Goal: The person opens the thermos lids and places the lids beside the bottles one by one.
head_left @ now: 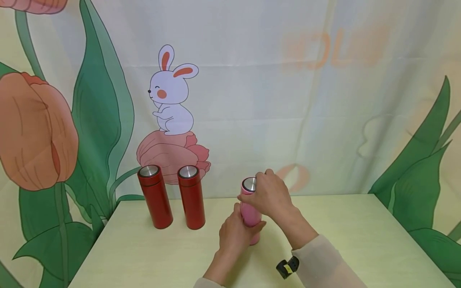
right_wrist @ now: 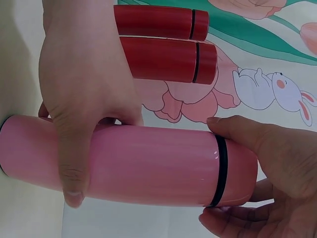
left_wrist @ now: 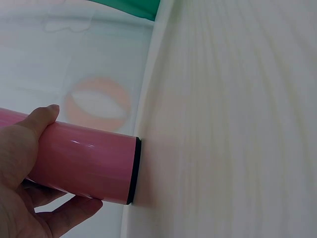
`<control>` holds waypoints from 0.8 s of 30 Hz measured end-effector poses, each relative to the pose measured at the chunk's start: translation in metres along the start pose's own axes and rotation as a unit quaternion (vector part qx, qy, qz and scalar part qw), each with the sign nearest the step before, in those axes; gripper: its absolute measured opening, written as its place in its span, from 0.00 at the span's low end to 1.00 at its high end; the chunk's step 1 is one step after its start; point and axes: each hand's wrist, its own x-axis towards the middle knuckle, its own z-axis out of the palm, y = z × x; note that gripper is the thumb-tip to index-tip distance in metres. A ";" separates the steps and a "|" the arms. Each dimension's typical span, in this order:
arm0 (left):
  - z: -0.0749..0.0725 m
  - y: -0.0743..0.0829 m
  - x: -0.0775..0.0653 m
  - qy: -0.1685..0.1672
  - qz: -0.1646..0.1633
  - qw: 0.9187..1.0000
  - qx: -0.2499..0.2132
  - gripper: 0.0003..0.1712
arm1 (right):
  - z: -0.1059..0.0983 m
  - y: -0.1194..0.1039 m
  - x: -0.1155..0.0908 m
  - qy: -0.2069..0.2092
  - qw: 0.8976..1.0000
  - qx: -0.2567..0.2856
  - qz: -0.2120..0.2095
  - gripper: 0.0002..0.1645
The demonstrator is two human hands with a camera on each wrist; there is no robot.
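A pink thermos bottle point(head_left: 251, 215) with a silver-topped cap point(head_left: 249, 184) stands upright on the pale table point(head_left: 324, 240), right of its middle line. My left hand point(head_left: 233, 235) grips the lower body, with the thumb on one side and fingers on the other. At the top, my right hand point(head_left: 271, 195) holds the cap; in the right wrist view the thumb and fingers straddle the cap point(right_wrist: 241, 173) beside a black ring. The left wrist view shows the black base point(left_wrist: 134, 171) of the bottle right at the tabletop.
Two red thermos bottles, a left one point(head_left: 156, 204) and a right one point(head_left: 192, 202), stand side by side at the table's back left. Behind the table hangs a curtain point(head_left: 245, 100) printed with a rabbit and tulips. A black strap point(head_left: 287, 267) shows at the right sleeve.
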 end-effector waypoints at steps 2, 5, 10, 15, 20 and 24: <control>0.000 0.000 0.000 -0.001 0.000 1.000 0.000 0.42 | -0.001 0.000 0.000 -0.002 1.000 0.002 -0.002 0.32; 0.000 0.000 -0.001 0.000 0.002 1.000 0.000 0.42 | -0.003 0.000 -0.001 -0.005 1.000 0.001 -0.005 0.31; -0.001 0.001 -0.001 0.001 0.002 1.000 -0.001 0.42 | -0.004 0.000 -0.001 -0.010 1.000 0.003 -0.012 0.30; -0.001 0.001 -0.002 0.002 0.002 1.000 -0.002 0.41 | -0.005 0.000 0.001 -0.014 1.000 0.004 -0.021 0.27; -0.001 0.000 -0.002 0.008 0.005 1.000 -0.004 0.40 | -0.008 -0.001 0.001 -0.033 0.999 0.009 -0.023 0.27; -0.001 0.000 -0.002 0.009 0.007 1.000 -0.003 0.41 | -0.011 -0.002 0.001 -0.049 0.998 0.018 -0.032 0.28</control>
